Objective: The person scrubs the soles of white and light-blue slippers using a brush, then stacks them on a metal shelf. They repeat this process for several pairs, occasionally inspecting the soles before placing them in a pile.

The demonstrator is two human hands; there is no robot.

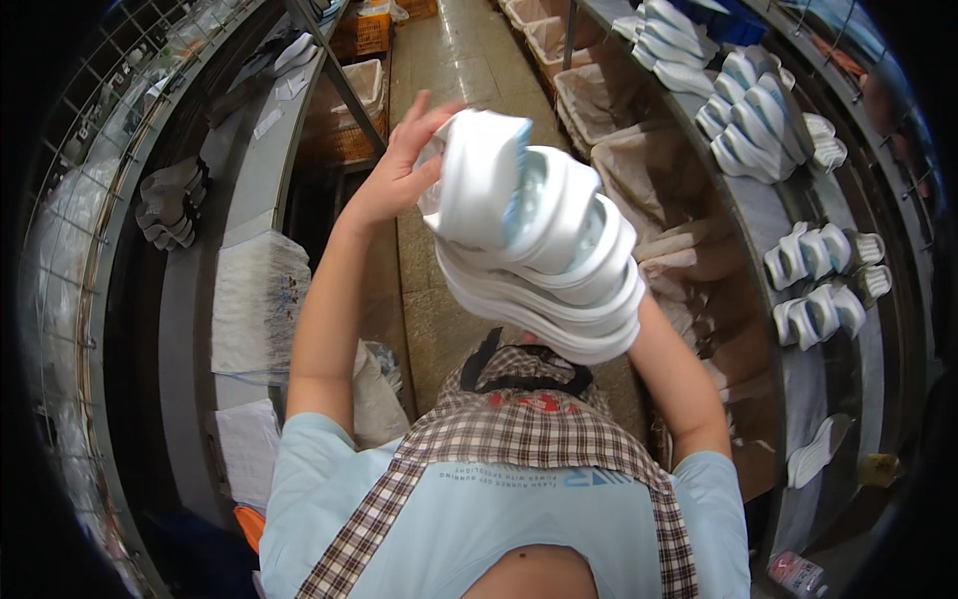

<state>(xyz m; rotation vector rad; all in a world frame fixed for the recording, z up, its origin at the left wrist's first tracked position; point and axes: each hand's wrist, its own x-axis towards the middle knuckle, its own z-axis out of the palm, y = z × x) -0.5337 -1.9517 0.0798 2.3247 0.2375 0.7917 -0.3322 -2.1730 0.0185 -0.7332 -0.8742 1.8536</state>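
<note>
A stack of white shoe soles [544, 235] with pale blue inner faces is held up in front of my chest, over the aisle. At its upper left end is my left hand [407, 160], thumb and some fingers closed on the edge of the nearest sole, one finger sticking up. My right forearm [679, 364] runs up behind the lower right end of the stack. The soles hide my right hand there, so its fingers do not show.
On the right bench stand more stacks of white soles [753, 120], smaller rows [813, 255], a single sole [813, 454] and a bottle [796, 574]. The left bench holds grey soles [172, 205] and white cloths [257, 304]. Lined baskets [589, 100] flank the aisle [464, 50].
</note>
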